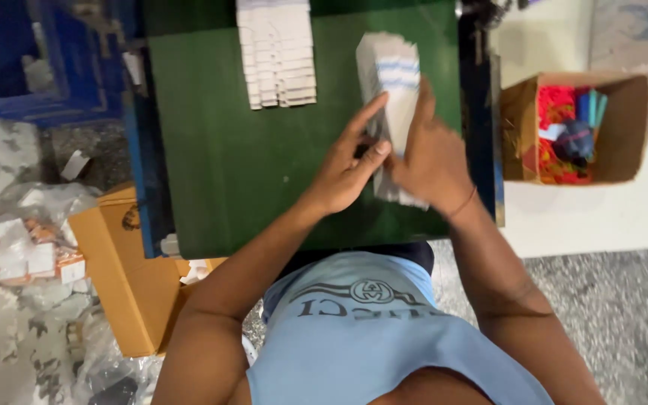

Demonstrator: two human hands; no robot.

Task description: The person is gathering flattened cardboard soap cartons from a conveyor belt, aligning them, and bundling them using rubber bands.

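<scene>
While both hands press it, the flat white carton stack (391,97) blurs.

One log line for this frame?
left hand: on flat cartons | right hand: gripping cartons | surface: green table | second pile: untouched

White cartons with pale blue stripes (389,75) under the hands; plain white flat packs (277,52) fanned beside; dark green tabletop (226,165); brown cardboard box (624,135) of red, blue and teal bits; orange-tan carton (125,285); light blue shirt (384,337).
</scene>
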